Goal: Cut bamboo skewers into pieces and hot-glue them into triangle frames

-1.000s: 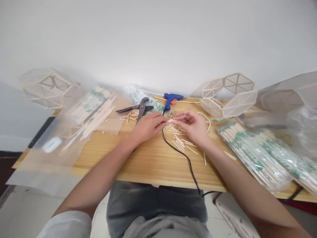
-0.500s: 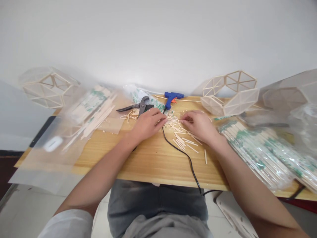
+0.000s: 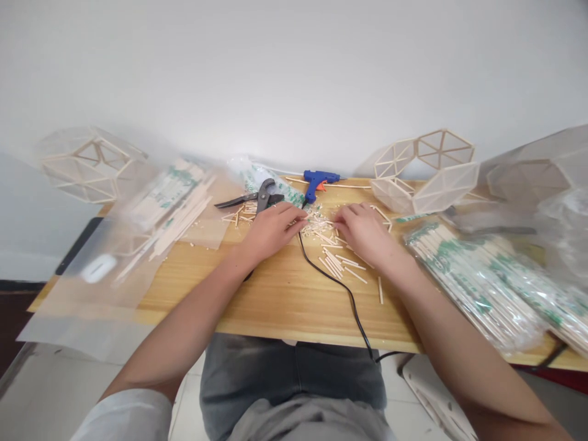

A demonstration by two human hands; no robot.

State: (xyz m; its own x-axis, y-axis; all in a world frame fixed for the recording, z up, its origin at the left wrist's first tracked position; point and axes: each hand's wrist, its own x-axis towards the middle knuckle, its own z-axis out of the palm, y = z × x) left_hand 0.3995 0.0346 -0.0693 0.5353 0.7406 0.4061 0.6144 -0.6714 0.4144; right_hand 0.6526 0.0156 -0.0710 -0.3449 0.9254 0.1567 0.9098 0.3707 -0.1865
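Note:
Over a heap of short wooden stick pieces (image 3: 318,225), my left hand (image 3: 276,228) bends its fingers and thumb together at the left edge. Whatever lies between those fingertips is too small to make out. Opposite it, my right hand (image 3: 365,231) is closed at the right edge of the heap, its fingertips low among the bits; any piece in them is hidden. Longer cut sticks (image 3: 331,262) lie scattered below the right hand. Just behind the left hand rest dark-handled pliers (image 3: 263,197). A blue glue gun (image 3: 316,184) with an orange trigger lies behind the heap.
A black cord (image 3: 337,280) runs across the table (image 3: 280,300) and over its front edge. Stick-framed polygon structures stand at left (image 3: 89,164) and right (image 3: 425,174). Bagged sticks (image 3: 473,275) lie at right; translucent sheets (image 3: 105,312) and a white case (image 3: 98,267) lie left.
My right hand has turned slightly and its fingers have drawn down closer into the heap, uncovering a small stick frame behind it. The left hand has hardly moved.

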